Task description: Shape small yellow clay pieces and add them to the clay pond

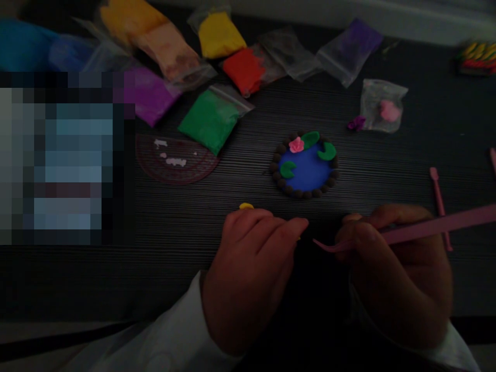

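My right hand [395, 263] is closed round pink curved-tip tweezers [437, 227], whose bent point aims left towards my left hand. My left hand [256, 263] is closed with its back to me. A speck of yellow clay [298, 238] peeks out beneath its fingertips; the rest is hidden by the fingers. Just beyond the knuckles, another yellow clay piece [246, 206] shows on the table. Farther off lies a round clay pond [308, 173], blue inside a ring of brown balls. It carries green lily pads [328, 151] and a pink flower [296, 145].
Bags of coloured clay line the back, among them green [211, 121], red [245, 71] and yellow [220, 35]. A clear protractor [182, 173] lies left. Right are a pink clay tool [437, 191], a purple clay lump [356, 123] and a bag with pink clay [389, 110].
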`<state>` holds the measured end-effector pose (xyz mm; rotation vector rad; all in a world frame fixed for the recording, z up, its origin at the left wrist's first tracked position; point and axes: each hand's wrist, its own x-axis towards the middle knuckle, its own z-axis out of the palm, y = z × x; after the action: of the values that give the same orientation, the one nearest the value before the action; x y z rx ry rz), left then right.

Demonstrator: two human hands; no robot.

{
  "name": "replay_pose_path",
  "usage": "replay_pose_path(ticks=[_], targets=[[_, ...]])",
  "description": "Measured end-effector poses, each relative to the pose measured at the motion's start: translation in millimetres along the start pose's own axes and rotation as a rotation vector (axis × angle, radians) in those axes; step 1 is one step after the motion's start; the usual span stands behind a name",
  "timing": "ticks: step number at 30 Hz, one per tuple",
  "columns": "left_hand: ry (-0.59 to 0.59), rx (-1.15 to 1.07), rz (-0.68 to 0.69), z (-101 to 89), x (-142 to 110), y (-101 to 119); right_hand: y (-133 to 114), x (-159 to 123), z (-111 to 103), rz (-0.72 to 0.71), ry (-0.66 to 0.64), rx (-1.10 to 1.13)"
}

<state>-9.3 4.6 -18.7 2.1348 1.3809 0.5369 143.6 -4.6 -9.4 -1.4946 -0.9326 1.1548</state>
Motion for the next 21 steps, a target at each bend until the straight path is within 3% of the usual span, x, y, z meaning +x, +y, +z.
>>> replay_pose_path(ticks=[12, 18, 21], targets=[[-0.02, 0.046, 0.049, 0.9, -1.2, -1.3, -1.4, 0.2, 0.8, -0.027, 0.001, 0.009], [0.099, -0.024, 0.016, -3.4, -2.8, 4.7, -0.5, 0.0, 0.2, -0.018, 0.016, 0.063], [0.096, -0.109, -0.029, -6.2, -2.6, 6.9, -0.6, -0.4, -1.4, -0.008, 0.019, 0.075]])
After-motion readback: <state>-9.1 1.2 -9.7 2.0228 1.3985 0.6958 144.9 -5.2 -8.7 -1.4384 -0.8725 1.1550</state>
